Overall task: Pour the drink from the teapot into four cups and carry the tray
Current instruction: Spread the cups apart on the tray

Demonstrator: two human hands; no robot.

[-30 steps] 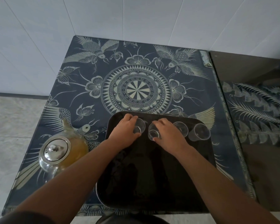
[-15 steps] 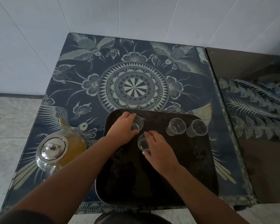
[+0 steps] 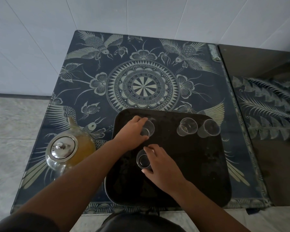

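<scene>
A black tray (image 3: 199,173) lies on the near half of the patterned table and carries clear empty cups. My left hand (image 3: 131,134) grips one cup (image 3: 149,128) near the tray's far left corner. My right hand (image 3: 161,166) holds a second cup (image 3: 143,160) closer to me, toward the tray's left middle. Two more cups (image 3: 187,127) (image 3: 208,128) stand side by side at the far right of the tray. Left of the tray sits a glass teapot (image 3: 69,148) with a steel lid, filled with a yellow drink.
The table (image 3: 141,84) is dark blue glass with a pale mandala and bird pattern, pushed against a white tiled wall. A second dark table (image 3: 266,106) adjoins it on the right. Pale floor tiles lie to the left and in front.
My right hand has drawn its cup back from the far row toward me and leftward. My left hand has stayed on its cup at the far left. The other two cups have not moved.
</scene>
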